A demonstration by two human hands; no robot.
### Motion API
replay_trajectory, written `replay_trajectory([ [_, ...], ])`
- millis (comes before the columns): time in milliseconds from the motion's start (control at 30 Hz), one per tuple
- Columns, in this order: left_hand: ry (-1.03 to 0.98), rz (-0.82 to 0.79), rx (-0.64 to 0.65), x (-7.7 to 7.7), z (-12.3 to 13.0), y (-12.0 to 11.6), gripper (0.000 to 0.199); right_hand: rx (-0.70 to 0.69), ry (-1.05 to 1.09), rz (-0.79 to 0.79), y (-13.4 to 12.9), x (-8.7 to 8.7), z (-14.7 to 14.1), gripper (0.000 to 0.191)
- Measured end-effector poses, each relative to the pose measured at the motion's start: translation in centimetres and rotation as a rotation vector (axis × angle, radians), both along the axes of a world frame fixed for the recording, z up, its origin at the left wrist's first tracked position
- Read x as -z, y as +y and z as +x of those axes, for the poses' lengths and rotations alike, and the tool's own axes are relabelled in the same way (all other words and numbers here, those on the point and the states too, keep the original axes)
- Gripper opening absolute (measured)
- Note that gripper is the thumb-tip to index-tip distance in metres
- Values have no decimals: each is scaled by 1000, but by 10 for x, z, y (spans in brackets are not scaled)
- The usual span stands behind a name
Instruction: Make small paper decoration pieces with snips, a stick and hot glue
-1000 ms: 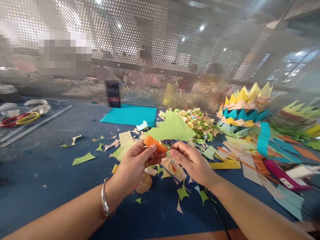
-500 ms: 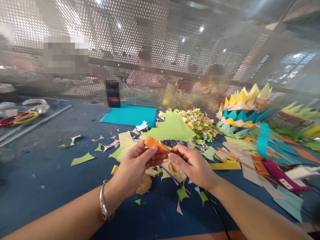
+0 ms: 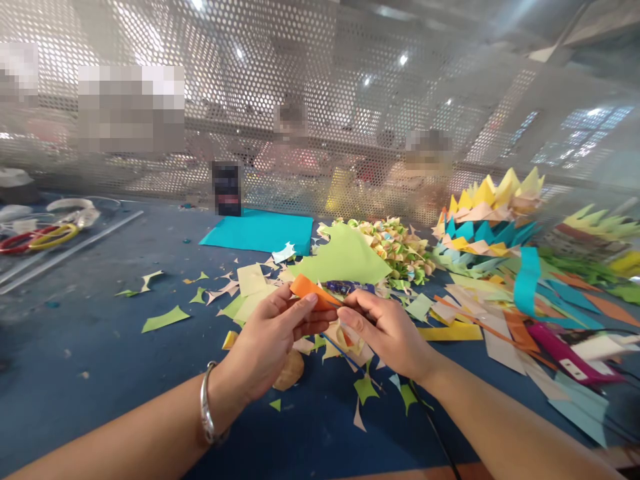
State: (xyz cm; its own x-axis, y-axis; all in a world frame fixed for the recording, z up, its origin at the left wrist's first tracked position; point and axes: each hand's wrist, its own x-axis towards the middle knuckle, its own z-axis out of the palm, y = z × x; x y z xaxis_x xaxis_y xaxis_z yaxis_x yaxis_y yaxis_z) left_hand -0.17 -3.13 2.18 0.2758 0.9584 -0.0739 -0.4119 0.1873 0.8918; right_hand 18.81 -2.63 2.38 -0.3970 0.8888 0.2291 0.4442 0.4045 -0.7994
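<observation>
An orange paper strip (image 3: 311, 291) is held above the middle of the blue table. My left hand (image 3: 277, 327) pinches it, the thumb lying on top of the paper and the fingers behind. At the strip's right, narrower end, the thumb and fingers of my right hand (image 3: 377, 327) are pressed together on it. Just beyond my hands lie a large light green sheet (image 3: 345, 257) and a dark blue patterned object (image 3: 347, 287). Below them are paper scraps and a round tan object (image 3: 289, 371), partly covered by my left hand.
Left stand red and yellow-handled scissors (image 3: 53, 237). Behind lie a turquoise sheet (image 3: 260, 230) and a pile of small folded papers (image 3: 400, 247). Zigzag paper crowns (image 3: 490, 220), strips and a magenta power strip (image 3: 570, 353) are at right. A perforated metal screen (image 3: 320, 80) rises behind.
Both hands have barely moved; the orange strip has shifted very slightly to the right and down with them.
</observation>
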Motion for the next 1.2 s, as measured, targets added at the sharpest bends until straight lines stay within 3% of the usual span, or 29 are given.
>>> replay_trajectory([
  [1200,60,-1,18,-1,0,-2,17,2,-81,119,1,0,3,34],
])
